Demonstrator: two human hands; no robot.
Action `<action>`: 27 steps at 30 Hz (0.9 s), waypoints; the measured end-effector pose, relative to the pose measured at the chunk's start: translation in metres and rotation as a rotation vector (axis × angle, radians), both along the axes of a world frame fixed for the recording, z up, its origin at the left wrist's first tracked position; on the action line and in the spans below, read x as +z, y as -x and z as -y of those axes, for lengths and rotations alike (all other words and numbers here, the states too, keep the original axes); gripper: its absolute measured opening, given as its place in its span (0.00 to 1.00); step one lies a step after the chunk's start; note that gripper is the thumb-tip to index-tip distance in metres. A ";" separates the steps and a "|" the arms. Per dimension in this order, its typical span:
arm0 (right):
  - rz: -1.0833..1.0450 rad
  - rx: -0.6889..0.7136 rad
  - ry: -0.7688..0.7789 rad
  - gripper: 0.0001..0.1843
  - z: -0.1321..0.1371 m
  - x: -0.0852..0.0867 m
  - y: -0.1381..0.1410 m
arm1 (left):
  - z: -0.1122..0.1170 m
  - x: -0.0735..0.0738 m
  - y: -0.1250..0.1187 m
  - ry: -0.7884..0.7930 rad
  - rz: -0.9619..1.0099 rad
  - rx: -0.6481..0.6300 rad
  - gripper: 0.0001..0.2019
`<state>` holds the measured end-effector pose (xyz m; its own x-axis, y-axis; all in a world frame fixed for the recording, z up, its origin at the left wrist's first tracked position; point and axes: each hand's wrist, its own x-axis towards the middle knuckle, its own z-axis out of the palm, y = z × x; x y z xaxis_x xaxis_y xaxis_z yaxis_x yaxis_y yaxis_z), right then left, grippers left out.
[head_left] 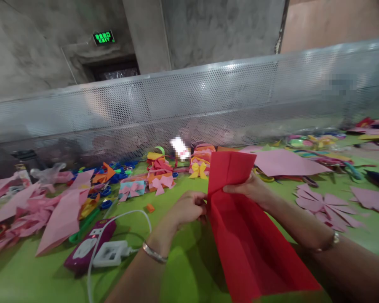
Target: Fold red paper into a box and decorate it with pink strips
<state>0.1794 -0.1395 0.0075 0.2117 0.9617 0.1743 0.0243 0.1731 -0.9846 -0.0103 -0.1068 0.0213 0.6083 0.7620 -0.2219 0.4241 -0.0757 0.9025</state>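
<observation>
At our green table (175,273) we seem to be folding red paper (236,240), right hand (252,190) pinching its far end, left hand (191,208) too hidden to tell, probably needing gentle pressing next.

The red paper box (227,240) runs off the bottom edge. Its raised flap (230,166) hides some fingers of my right grip (255,189); whether my left grip (190,208) pinches anything, I cannot tell. Coarse pixels obscure a bright thing (180,148).
</observation>
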 end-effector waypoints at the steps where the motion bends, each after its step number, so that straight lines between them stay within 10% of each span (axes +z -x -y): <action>1: -0.012 0.006 0.011 0.21 0.000 0.000 0.000 | 0.000 0.000 0.000 -0.016 -0.011 -0.024 0.16; 12: 0.021 -0.040 -0.012 0.15 -0.001 0.001 0.005 | 0.000 -0.001 0.002 -0.307 -0.153 -0.048 0.08; 27: 0.083 0.308 -0.028 0.21 -0.004 -0.013 0.013 | 0.004 0.007 -0.004 -0.344 -0.100 0.163 0.07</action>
